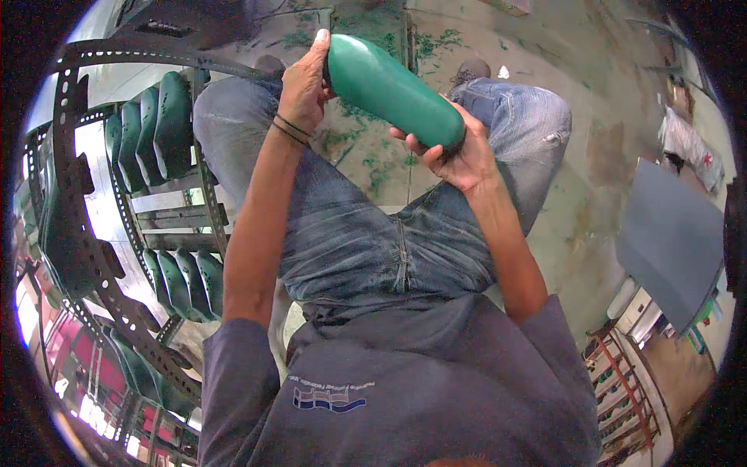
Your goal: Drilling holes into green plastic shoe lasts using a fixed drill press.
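Note:
A smooth green shoe last is held up in front of me between both hands, slanting from upper left to lower right, its glossy rounded side facing me. My left hand is closed on its upper left end, the thumb along the edge and two dark bands around the wrist. My right hand cups the lower right end from beneath, with the fingertips curled up around the near edge. The side turned away from me is hidden.
At my left stands a perforated metal rack carrying several green shoe lasts in rows. Green scraps litter the floor between my knees. To the right are a grey panel, a pale bag and a reddish slatted frame.

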`<state>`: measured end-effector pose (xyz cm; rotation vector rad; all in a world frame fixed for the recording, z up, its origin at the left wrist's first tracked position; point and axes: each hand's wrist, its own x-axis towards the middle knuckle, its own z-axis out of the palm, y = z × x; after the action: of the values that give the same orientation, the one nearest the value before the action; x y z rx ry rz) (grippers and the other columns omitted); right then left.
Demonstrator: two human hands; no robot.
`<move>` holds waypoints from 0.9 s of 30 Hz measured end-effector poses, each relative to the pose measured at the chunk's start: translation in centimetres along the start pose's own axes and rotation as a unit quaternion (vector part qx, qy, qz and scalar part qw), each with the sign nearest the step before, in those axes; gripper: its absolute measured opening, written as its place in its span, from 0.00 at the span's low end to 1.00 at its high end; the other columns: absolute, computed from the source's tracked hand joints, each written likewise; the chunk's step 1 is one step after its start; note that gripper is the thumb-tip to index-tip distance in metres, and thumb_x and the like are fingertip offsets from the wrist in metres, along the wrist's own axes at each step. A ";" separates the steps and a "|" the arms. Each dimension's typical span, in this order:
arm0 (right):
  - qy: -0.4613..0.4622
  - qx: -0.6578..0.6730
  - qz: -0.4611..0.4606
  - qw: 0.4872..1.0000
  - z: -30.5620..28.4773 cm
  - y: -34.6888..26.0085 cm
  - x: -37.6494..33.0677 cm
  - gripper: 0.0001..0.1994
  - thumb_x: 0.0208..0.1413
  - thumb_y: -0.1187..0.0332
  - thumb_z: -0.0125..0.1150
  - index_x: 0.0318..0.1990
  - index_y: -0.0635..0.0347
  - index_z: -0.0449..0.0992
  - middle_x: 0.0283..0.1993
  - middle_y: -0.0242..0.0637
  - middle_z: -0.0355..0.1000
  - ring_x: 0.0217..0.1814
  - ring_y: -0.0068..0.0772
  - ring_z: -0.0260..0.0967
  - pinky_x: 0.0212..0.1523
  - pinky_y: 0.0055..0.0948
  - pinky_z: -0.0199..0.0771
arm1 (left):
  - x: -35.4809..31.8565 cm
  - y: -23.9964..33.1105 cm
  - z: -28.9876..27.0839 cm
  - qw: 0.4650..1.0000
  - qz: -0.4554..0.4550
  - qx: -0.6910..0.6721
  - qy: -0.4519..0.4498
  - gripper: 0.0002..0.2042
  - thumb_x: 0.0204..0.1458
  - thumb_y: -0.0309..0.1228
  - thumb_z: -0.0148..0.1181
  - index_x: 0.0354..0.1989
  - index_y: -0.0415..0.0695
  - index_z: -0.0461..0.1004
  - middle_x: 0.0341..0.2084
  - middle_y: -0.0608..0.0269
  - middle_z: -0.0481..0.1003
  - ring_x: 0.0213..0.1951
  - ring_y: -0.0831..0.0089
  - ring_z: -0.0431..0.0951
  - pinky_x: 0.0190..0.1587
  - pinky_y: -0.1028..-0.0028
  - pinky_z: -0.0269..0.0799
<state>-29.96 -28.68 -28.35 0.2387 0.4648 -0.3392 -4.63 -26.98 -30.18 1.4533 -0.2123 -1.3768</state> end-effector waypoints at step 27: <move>0.101 -0.467 -0.361 0.801 4.4 -0.9 1.4 0.31 0.50 0.60 0.72 0.58 0.63 0.66 0.47 0.36 0.71 0.42 0.27 0.71 0.46 0.27 0.73 | 1.6 0.5 -0.4 0.965 0.071 -0.234 -0.097 0.10 0.58 0.31 0.61 0.45 0.40 0.74 0.33 0.69 0.78 0.26 0.85 0.76 0.31 0.82 0.76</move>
<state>-27.38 -31.18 -25.34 -0.9153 0.8779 -0.7879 -3.56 -28.13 -30.84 0.8950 -0.1032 -1.3403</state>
